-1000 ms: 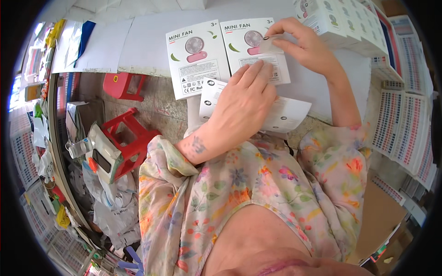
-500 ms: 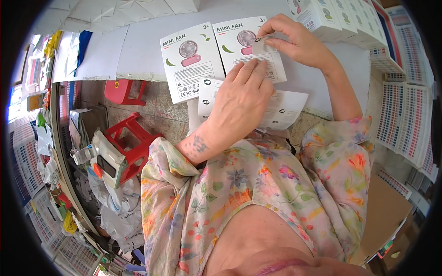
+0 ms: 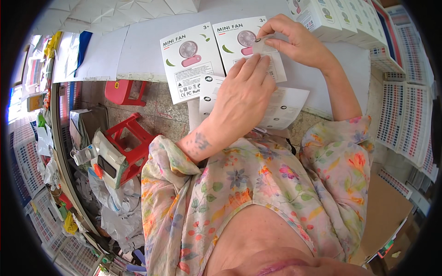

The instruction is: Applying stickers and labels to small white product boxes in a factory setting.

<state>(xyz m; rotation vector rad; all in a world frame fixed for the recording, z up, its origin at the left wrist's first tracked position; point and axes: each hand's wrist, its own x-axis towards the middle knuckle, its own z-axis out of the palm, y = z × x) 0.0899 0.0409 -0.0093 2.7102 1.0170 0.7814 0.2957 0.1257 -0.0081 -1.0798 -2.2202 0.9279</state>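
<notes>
The person's right hand point(image 3: 294, 43) comes over the upper right part of the right box point(image 3: 245, 37). Its thumb and forefinger are closed together, and they pinch a small pale label point(image 3: 263, 48), which lies in front of the printed face of this box. The left hand point(image 3: 244, 94) is placed lower, with its back turned up. Its fingers are stretched forward, slightly bent and close to each other, and the fingertips reach over the lower half of the right box. The thumb is mostly hidden, so one cannot tell how firmly this hand is grasping. Under the left hand there is a white label sheet point(image 3: 291, 103) with dark oval marks, which appears on both sides of the hand, and its right end bends downward.

The left box point(image 3: 180, 69) stands just beside the right one, at the near edge of the white table point(image 3: 142, 53). Both are white and show a round fan with a pink handle and green leaves. At the far right of the table, similar boxes point(image 3: 343, 20) are set in a row. Below, on the person's left, there are a red stool point(image 3: 131, 135) and a dark phone point(image 3: 107, 167) on a pale packet point(image 3: 114, 154)
</notes>
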